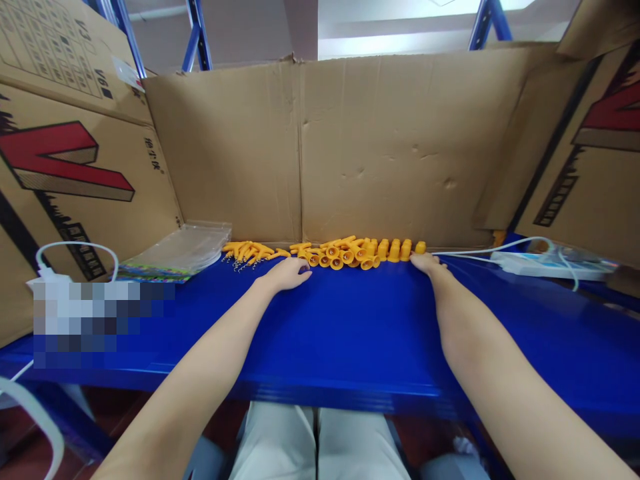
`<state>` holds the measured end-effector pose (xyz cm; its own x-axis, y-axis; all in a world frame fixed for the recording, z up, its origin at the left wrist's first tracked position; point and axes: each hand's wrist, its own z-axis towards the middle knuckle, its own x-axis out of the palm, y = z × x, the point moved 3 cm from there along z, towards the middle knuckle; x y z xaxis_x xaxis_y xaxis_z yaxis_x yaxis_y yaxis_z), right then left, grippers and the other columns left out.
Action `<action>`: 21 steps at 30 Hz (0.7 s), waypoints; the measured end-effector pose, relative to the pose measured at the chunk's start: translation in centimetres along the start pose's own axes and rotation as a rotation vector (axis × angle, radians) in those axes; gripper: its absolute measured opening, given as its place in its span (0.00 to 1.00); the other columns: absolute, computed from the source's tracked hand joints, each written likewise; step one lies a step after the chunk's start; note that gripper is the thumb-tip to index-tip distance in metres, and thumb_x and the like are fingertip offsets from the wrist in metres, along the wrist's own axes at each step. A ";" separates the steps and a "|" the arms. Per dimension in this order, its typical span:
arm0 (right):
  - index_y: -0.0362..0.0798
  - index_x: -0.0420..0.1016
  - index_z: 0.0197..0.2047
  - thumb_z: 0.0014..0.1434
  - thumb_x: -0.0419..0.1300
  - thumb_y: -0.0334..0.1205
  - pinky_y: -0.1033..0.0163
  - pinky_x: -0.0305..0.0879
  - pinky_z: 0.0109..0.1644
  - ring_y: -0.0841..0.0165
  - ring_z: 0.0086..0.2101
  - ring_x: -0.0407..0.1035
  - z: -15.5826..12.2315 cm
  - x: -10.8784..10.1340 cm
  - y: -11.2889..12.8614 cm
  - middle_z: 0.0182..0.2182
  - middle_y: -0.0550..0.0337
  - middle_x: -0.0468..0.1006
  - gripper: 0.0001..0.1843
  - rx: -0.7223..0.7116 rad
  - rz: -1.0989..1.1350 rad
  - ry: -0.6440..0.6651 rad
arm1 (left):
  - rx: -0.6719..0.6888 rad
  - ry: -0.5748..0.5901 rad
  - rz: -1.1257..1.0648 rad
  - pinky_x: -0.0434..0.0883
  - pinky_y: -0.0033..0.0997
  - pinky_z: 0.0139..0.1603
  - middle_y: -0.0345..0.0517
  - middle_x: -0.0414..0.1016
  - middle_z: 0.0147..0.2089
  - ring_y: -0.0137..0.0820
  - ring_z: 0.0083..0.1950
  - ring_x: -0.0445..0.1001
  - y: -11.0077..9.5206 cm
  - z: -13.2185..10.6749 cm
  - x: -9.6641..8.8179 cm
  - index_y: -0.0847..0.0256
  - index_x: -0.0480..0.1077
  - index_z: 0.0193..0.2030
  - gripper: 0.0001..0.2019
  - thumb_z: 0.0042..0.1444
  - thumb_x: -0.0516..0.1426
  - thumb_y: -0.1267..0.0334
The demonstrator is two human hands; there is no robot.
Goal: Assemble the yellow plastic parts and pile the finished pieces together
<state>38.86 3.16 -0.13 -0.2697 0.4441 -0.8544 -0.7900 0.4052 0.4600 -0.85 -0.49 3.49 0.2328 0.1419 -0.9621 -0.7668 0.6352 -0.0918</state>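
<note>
Head view: a row of small yellow pieces lies along the far edge of a blue counter [345,333], just before a cardboard panel [390,147]. At the row's left end, yellow T-handled corkscrews [247,252] lie heaped, their metal spirals pointing towards the person. Yellow bell-shaped cups [337,262] fill the middle, several on their sides with mouths facing the viewer; those further right stand upright.

The left hand [287,274] rests low over the counter just in front of the row, its grip curled, thumb and fingers slightly apart with nothing between them. The right hand [427,262] reaches the rightmost cup [421,247]; whether its grip has closed on that cup, I cannot tell. Clear plastic bags [186,245] lie to the left, a white power strip [537,264] to the right.
</note>
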 end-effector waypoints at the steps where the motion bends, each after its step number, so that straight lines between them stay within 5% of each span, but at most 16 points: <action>1: 0.46 0.68 0.60 0.62 0.46 0.55 0.37 0.53 0.60 0.46 0.59 0.58 -0.4 -0.1 0.0 0.58 0.37 0.67 0.31 0.073 0.001 0.053 | 0.003 -0.001 -0.001 0.70 0.32 0.45 0.51 0.80 0.44 0.36 0.43 0.76 0.0 0.0 0.0 0.63 0.75 0.43 0.15 0.58 0.51 0.59; 8: 0.48 0.62 0.64 0.66 0.42 0.47 0.37 0.49 0.63 0.50 0.66 0.47 -3.1 -1.0 0.4 0.66 0.43 0.56 0.27 0.121 -0.003 0.176 | -0.022 -0.005 -0.016 0.70 0.32 0.45 0.51 0.80 0.43 0.37 0.43 0.76 0.4 0.2 0.3 0.63 0.75 0.43 0.15 0.58 0.51 0.59; 14: 0.45 0.60 0.65 0.66 0.40 0.49 0.36 0.41 0.66 0.50 0.65 0.48 -5.4 -1.3 -0.1 0.65 0.41 0.57 0.30 0.110 -0.044 0.178 | 0.004 0.043 -0.008 0.70 0.32 0.44 0.51 0.80 0.44 0.37 0.43 0.76 0.0 0.3 0.8 0.64 0.75 0.44 0.16 0.59 0.50 0.57; 21: 0.54 0.67 0.61 0.65 0.45 0.45 0.32 0.46 0.62 0.48 0.62 0.55 -6.3 -1.5 -0.1 0.63 0.46 0.62 0.25 -0.032 -0.052 0.152 | -0.037 0.023 -0.015 0.69 0.34 0.50 0.51 0.79 0.46 0.38 0.47 0.75 0.3 0.4 1.1 0.62 0.75 0.43 0.15 0.58 0.51 0.59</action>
<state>35.89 -2.57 -0.42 -0.3064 0.2967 -0.9045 -0.8217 0.3972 0.4087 -0.55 0.18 2.51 0.2314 0.1148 -0.9661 -0.7848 0.6089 -0.1156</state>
